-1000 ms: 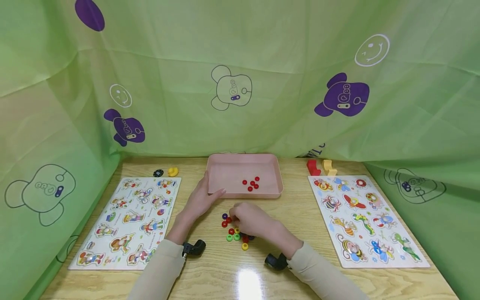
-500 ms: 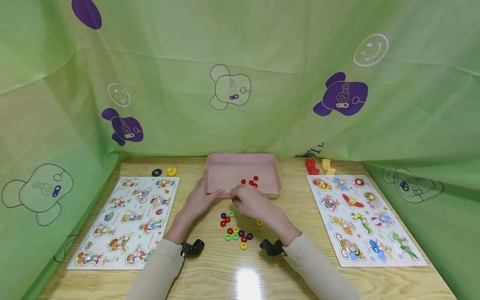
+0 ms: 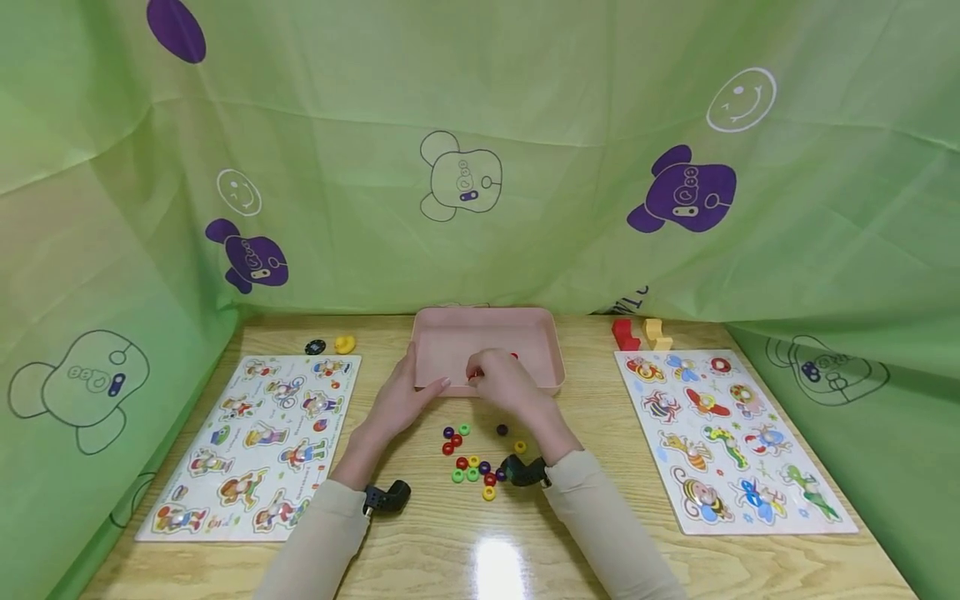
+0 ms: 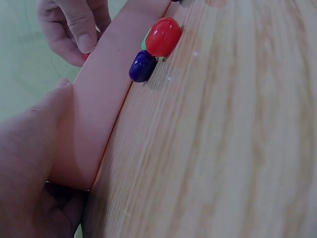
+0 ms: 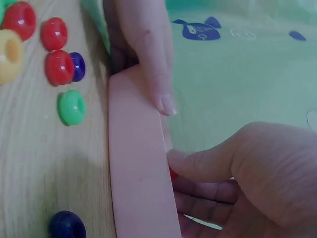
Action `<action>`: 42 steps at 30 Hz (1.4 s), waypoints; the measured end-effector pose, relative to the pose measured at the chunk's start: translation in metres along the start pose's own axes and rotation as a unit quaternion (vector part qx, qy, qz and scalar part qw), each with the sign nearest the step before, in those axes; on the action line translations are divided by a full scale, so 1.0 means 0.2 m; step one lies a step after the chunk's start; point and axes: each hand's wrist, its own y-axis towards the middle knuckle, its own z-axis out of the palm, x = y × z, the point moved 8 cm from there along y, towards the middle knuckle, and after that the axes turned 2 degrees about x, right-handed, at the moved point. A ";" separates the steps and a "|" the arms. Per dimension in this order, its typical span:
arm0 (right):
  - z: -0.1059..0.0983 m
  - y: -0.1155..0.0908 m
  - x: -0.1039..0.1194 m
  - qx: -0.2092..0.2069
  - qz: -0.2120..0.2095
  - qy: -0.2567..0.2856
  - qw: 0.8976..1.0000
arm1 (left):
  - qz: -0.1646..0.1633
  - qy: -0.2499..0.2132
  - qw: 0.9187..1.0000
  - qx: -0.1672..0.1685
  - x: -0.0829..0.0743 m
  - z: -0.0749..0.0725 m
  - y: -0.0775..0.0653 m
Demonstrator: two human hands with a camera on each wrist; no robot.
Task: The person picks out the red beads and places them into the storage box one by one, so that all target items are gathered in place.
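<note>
My left hand (image 3: 399, 393) grips the near left corner of a pink tray (image 3: 447, 333), its thumb along the front wall and its fingers round the side. Inside the tray, by the front wall, my right hand (image 3: 508, 382) pinches a red bead (image 3: 473, 378), mostly covered by the fingers. Another red bead (image 3: 514, 356) shows past that hand, which hides others in the tray. Loose beads lie on the table before the tray, among them a green bead (image 5: 72, 107), a purple bead (image 4: 142, 66) and a yellow bead (image 3: 521, 447).
A picture puzzle board (image 3: 255, 446) lies on the left and a second puzzle board (image 3: 731, 442) on the right. Behind them are a yellow duck (image 3: 345, 344), a black disc (image 3: 315, 347), a red block (image 3: 625, 335) and a yellow block (image 3: 657, 335). A green curtain (image 3: 375, 250) encloses the table.
My right hand has moved forward from the loose beads into the tray, carrying a red bead. Some loose beads it had covered now show. The left hand has stayed on the tray.
</note>
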 end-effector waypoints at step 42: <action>0.06 -0.21 0.22 0.096 -0.130 -0.031 0.986 | 0.002 -0.016 1.000 0.005 -0.01 0.00 -0.01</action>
